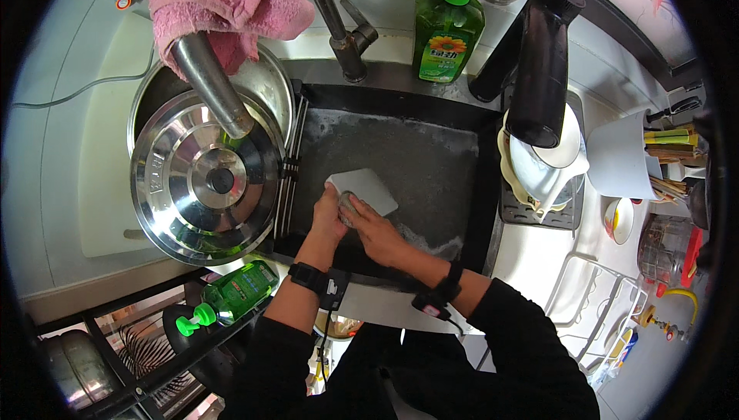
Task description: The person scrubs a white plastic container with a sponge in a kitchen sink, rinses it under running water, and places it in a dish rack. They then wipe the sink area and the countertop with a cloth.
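Over the dark sink basin [404,160], my left hand [328,211] grips the near left end of a flat, pale, angular piece [368,188], whose exact kind I cannot tell. My right hand [374,234] presses a greyish scouring pad [347,208] against that piece near its left end. Both hands are close together, low in the basin's left half. Whitish suds [430,241] show in the basin to the right of my right hand.
Left of the basin, a steel lid [173,189] leans on a metal basin [280,73] under a faucet spout [211,85] draped with a pink towel [231,1]. Green soap bottles stand behind [441,59] and lie front left [239,293]. Stacked bowls [540,177] sit right, below a black cylinder [537,73].
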{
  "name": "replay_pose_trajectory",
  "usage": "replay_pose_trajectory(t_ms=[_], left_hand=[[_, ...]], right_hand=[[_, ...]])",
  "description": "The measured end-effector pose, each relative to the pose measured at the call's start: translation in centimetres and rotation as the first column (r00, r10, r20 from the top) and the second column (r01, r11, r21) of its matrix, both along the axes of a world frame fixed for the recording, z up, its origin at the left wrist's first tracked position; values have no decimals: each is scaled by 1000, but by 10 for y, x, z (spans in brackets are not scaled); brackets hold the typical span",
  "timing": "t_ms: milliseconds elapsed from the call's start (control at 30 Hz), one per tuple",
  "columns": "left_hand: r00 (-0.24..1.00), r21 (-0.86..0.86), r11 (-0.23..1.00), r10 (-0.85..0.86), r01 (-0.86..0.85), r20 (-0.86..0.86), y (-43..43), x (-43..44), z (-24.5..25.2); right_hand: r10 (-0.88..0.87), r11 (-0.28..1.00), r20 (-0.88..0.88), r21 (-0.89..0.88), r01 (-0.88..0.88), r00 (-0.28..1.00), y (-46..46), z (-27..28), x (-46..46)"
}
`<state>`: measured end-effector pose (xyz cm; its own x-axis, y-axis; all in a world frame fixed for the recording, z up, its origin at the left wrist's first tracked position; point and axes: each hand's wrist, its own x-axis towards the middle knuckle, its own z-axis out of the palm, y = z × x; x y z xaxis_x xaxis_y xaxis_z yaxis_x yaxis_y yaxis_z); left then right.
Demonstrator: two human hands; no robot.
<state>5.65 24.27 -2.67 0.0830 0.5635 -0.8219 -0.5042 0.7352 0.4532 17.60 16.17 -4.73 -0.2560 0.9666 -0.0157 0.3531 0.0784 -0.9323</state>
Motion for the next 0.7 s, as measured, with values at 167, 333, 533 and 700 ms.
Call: replay_pose_trajectory(t_ms=[167, 333, 533, 700], left_hand=[[998, -69, 996, 54, -52, 25, -5, 13, 12], [984, 43, 999, -9, 2, 177, -7, -2, 2], [990, 156, 988, -26, 4, 141, -15, 5, -12], [990, 188, 982, -36, 9, 139, -5, -7, 8]], right_hand=[[24, 991, 204, 125, -50, 979, 12, 26, 13], [45, 982, 201, 171, -80, 978, 10, 30, 15], [184, 931, 171, 284, -228, 968, -1, 33, 59], [189, 926, 215, 285, -247, 958, 11, 7, 91]])
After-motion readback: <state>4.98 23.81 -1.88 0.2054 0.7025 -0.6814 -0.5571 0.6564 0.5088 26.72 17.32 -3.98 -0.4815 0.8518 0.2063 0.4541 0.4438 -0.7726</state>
